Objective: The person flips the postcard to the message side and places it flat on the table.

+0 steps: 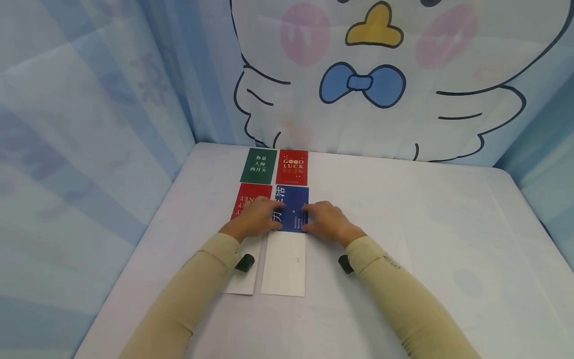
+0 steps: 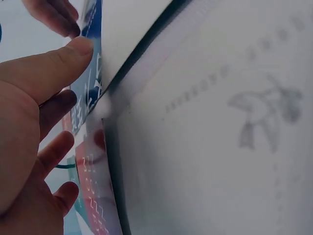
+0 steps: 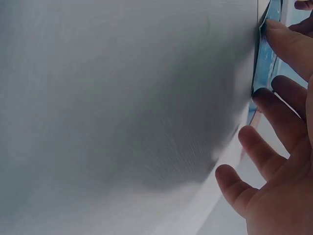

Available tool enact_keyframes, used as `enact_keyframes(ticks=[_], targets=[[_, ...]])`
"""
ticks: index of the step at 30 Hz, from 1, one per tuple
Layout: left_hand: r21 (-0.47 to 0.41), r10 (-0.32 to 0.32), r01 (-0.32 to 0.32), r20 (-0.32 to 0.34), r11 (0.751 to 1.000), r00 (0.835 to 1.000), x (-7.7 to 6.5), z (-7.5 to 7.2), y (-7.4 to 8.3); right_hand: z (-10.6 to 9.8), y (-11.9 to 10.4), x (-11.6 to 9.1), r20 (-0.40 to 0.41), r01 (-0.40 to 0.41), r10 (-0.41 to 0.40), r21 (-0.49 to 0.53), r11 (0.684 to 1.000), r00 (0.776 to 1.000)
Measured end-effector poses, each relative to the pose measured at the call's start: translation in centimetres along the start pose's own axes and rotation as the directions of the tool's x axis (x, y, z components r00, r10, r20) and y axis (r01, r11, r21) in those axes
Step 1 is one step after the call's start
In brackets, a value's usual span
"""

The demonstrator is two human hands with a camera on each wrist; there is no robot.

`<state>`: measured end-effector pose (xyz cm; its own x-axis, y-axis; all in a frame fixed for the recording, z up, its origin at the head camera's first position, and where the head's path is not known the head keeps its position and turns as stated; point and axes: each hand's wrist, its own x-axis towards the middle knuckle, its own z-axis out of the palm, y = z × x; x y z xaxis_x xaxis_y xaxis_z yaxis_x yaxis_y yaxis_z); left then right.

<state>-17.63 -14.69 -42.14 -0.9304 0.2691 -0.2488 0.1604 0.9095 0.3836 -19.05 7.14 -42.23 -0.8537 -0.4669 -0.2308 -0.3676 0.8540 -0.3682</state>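
A blue card [image 1: 293,204] with white Chinese characters lies between both hands in the head view. My left hand [image 1: 259,218] holds its left edge, thumb near the front corner and index finger farther back. At the right edge, my right hand [image 1: 331,222] holds the card the same way. The right wrist view shows the thumb [image 3: 288,46] on the card's slightly raised near corner. Partly under the left hand is a red card [image 1: 239,199]. Behind are a green card [image 1: 259,166] and a red "GOOD LUCK" card [image 1: 292,168].
Nearer me lie two white cards, one in the middle [image 1: 284,264] and one to its left [image 1: 242,284], partly covered by the left forearm. The white table [image 1: 426,224] extends to the right. A patterned curtain [image 1: 287,99] stands behind its far edge.
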Motion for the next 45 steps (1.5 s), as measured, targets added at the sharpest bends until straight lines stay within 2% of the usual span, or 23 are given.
enact_keyframes(ticks=[19,31,37,45], targets=[[-0.022,-0.010,0.011,0.016,1.000,1.000,-0.5,0.2,0.1,0.4,-0.7,-0.3,0.027,-0.015,0.015,0.016,1.000,1.000],[0.036,0.016,-0.015,-0.011,0.999,1.000,-0.2,0.6,-0.1,0.6,-0.9,-0.4,0.017,-0.028,0.028,0.022,0.999,0.999],[-0.008,0.029,-0.029,0.000,1.000,1.000,-0.2,0.0,0.0,0.5,-0.9,-0.3,0.010,-0.025,0.025,0.018,1.000,1.000],[-0.061,0.008,-0.006,0.035,0.998,0.999,-0.1,-0.7,0.1,0.3,-0.8,-0.2,-0.003,-0.011,0.011,0.014,1.000,1.000]])
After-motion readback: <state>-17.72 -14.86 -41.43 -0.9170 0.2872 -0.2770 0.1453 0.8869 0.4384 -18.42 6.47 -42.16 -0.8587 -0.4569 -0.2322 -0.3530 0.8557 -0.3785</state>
